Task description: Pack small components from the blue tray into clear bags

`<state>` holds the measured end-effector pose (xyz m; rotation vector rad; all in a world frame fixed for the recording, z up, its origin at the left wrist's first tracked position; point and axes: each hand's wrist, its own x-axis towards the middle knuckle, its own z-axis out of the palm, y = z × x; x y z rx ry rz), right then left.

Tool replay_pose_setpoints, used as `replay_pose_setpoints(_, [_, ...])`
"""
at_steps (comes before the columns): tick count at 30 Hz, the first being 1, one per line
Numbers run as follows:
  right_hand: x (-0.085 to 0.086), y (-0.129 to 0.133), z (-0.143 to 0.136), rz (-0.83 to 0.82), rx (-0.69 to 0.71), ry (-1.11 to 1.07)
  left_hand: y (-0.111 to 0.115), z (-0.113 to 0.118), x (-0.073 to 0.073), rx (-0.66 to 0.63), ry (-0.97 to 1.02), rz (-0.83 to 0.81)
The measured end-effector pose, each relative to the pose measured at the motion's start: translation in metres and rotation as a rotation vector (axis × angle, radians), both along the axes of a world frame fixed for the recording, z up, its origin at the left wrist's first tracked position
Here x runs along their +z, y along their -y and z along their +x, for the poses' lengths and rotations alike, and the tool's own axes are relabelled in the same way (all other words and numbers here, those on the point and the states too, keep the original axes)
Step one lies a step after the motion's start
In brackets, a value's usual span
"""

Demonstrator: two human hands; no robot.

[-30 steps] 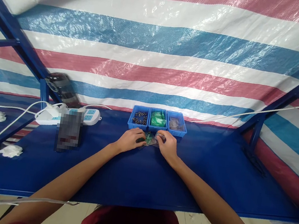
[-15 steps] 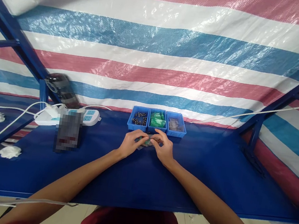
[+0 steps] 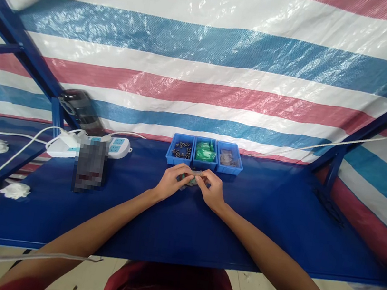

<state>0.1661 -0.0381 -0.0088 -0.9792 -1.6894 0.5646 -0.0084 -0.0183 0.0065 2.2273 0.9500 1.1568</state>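
Both hands meet over the blue table, just in front of three small blue bins. My left hand (image 3: 171,183) pinches the left side of a small clear plastic bag (image 3: 194,179) with something green and brownish inside. The bag's right side is held between the thumb and fingers of my right hand (image 3: 213,191). Small dark metallic parts lie in the left bin (image 3: 178,161). Green packets (image 3: 205,151) fill the middle bin, and clear plastic bags (image 3: 227,158) lie in the right one.
At the left are a white power strip (image 3: 119,148) with cables, a blurred dark object (image 3: 89,166), a dark bottle (image 3: 82,111) and crumpled white tissues (image 3: 16,190). Blue frame posts stand at both sides, before a striped sheet (image 3: 204,93).
The fingers of my right hand, raised before, have come down onto the bag's edge. Both hands now pinch it symmetrically. The head view has shifted slightly.
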Motion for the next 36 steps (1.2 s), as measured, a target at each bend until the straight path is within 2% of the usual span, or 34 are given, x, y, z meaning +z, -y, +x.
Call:
replay_pose_setpoints(9, [-0.0005, 0.0001, -0.0007, -0.018, 0.039, -0.007, -0.0003, 0.0011, -0.0008, -0.014, 0.062, -0.061])
replay_pose_setpoints(24, [-0.0024, -0.0005, -0.0007, -0.038, 0.044, -0.038, 0.0007, 0.0002, -0.0026, -0.04, 0.045, -0.088])
replay_pose_setpoints(36, [-0.0047, -0.0015, -0.002, 0.016, 0.027, 0.014, 0.0024, 0.0016, -0.0021, -0.023, 0.017, -0.073])
